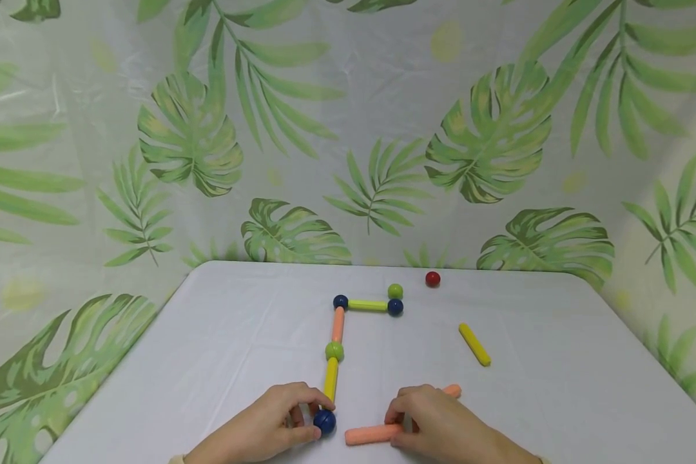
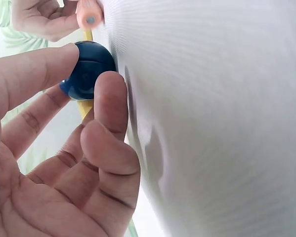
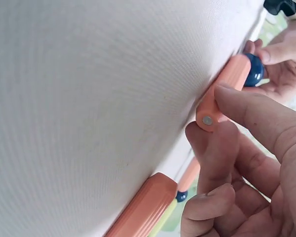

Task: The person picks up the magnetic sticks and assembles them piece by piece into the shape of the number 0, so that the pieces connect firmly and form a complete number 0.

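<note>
left hand (image 1: 275, 422): slanting inward, pinching blue ball (image 1: 326, 423) | right hand (image 1: 432, 419): slanting inward, pinching orange stick (image 1: 364, 435)

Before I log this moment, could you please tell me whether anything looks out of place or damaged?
Nothing looks visibly damaged or spilled. Only the red ball looks slightly odd: it lies loose near the far edge of the table, apart from the chain of sticks and balls, and might roll.

You held a smooth, glossy blue ball (image 2: 90, 71), plastic in look. Your orange rod (image 3: 232, 75) appeared matt plastic, its end disc (image 3: 207, 120) metallic. Beneath, you had finely ribbed white cloth (image 3: 88, 98); the leaf-print backdrop (image 1: 383, 96) showed slight sheen.
</note>
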Tool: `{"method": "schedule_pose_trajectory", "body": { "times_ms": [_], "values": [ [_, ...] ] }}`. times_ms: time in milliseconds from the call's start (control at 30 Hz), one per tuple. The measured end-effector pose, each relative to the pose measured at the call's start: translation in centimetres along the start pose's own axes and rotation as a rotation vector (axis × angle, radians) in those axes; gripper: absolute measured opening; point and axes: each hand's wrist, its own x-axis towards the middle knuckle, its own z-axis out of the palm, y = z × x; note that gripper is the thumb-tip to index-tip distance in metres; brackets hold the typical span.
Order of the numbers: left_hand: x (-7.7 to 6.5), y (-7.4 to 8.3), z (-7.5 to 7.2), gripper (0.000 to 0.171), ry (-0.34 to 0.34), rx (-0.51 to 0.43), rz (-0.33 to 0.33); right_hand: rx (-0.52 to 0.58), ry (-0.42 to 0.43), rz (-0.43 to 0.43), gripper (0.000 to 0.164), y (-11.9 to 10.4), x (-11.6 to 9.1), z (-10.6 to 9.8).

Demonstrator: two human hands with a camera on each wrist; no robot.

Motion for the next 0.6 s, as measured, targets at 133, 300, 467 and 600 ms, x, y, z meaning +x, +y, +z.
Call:
{"method": "schedule_pose_trajectory", "body": {
  "times_ms": [133, 300, 467, 600],
  "values": [
    [0.03, -0.02, 0.02, 0.031, 0.006, -0.009, 0.013, -0.005, 0.02, 0.014, 0.009, 0.06, 0.18, 0.15],
    [0.06, -0.05, 0.04, 0.031, 0.004, -0.021, 0.007, -0.002, 0.03, 0.022, 0.009, -0.13, 0.44, 0.3],
    [0.07, -0.03, 0.01, 0.031, 0.004, -0.034, -0.004, 0.028, 0.017, 0.061, 0.01, -0.57, 0.73, 0.31],
    [0.06, -0.1, 0.06, 0.031, 0.004, -0.041, 0.003, 0.042, 0.014, 0.083, 0.009, -0.86, 0.85, 0.34]
  ]
}}
